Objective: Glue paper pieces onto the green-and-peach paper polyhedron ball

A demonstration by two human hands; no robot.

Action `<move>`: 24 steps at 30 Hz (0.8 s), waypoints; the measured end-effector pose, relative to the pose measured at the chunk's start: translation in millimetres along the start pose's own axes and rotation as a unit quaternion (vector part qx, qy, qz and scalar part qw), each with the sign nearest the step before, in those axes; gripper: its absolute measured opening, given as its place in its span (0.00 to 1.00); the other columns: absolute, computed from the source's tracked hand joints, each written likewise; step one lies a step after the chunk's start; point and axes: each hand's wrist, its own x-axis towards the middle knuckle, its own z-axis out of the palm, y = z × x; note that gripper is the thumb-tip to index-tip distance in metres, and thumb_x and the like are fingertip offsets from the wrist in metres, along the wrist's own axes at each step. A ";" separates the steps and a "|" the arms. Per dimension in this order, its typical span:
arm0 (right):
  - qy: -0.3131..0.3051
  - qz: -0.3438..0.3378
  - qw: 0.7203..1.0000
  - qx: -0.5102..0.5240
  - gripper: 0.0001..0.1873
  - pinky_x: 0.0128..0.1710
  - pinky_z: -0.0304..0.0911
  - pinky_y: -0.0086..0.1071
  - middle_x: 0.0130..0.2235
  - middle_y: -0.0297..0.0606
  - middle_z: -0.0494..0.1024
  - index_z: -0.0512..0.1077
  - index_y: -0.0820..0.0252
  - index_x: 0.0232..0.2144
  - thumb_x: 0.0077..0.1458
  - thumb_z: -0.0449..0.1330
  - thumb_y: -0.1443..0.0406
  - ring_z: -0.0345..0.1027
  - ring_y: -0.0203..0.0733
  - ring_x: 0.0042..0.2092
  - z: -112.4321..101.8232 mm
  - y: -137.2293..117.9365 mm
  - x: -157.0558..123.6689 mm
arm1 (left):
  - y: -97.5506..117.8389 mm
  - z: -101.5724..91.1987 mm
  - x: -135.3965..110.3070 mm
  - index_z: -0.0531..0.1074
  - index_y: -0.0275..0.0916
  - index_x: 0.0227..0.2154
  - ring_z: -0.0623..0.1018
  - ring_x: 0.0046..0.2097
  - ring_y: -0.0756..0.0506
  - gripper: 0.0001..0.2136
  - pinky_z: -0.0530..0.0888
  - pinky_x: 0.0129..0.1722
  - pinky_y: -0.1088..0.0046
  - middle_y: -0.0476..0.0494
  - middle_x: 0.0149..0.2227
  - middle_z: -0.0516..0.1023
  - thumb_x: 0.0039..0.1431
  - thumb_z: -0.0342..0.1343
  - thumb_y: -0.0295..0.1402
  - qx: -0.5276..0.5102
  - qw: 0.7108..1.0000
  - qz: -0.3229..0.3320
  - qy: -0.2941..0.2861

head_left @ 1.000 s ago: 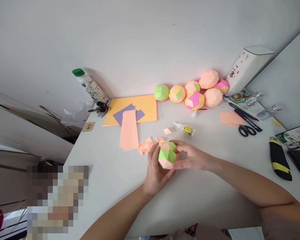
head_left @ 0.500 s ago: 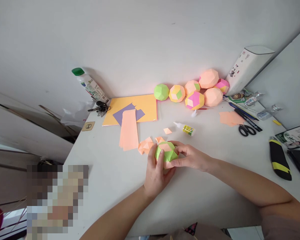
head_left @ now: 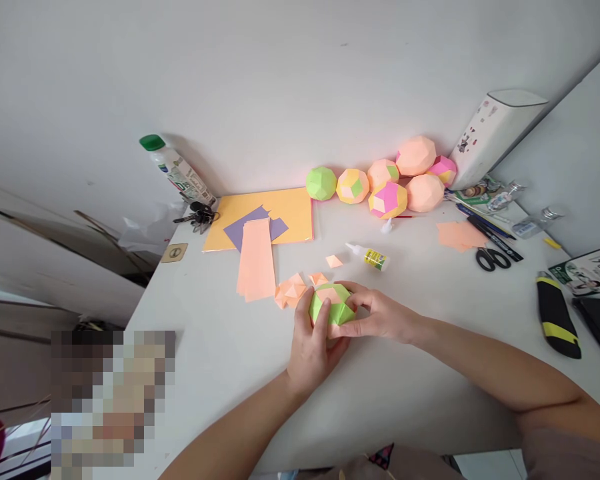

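Left hand (head_left: 310,350) and right hand (head_left: 380,317) both closed around the green-peach paper ball (head_left: 331,304) (folded facets, hollow), mid-surface (head_left: 420,373). Too firm a grip could dent facets or pop seams. Glue bottle (head_left: 370,256) lies just beyond.

1. Our left hand (head_left: 310,350) is bare: no glove, ring or watch shows.
2. Our right hand (head_left: 383,317) is bare too, wrist uncovered.
3. Both forearms are unsleeved up to the picture's lower edge.
4. At the lower right corner, a muted brownish-mauve short sleeve (head_left: 570,447) covers our right upper arm.
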 end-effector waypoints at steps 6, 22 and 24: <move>-0.009 -0.002 1.000 -0.008 0.16 0.51 0.62 0.38 0.61 0.34 0.61 0.73 0.59 0.25 0.42 0.70 0.54 0.63 0.49 0.54 -0.7 2.3 0.8 | -0.9 0.7 -1.2 0.42 0.46 0.65 0.59 0.63 0.31 0.41 0.73 0.49 0.50 0.28 0.64 0.47 0.55 0.61 0.29 0.004 1.000 0.003 -0.001; -0.004 -0.013 0.995 -0.099 0.18 0.59 0.55 0.44 0.65 0.36 0.53 0.77 0.57 0.35 0.46 0.67 0.51 0.46 0.56 0.65 -5.8 8.1 -2.9 | 0.2 -0.3 -0.4 0.42 0.44 0.65 0.60 0.63 0.32 0.40 0.74 0.49 0.52 0.26 0.63 0.49 0.55 0.60 0.30 -0.013 1.000 -0.016 -0.014; 0.001 -0.015 0.995 -0.100 0.18 0.59 0.55 0.44 0.65 0.37 0.53 0.77 0.57 0.35 0.46 0.67 0.52 0.45 0.56 0.66 -5.4 8.5 -2.5 | -0.5 0.1 -0.7 0.42 0.44 0.65 0.60 0.63 0.33 0.40 0.73 0.49 0.51 0.26 0.63 0.48 0.55 0.60 0.30 -0.015 1.000 -0.018 -0.016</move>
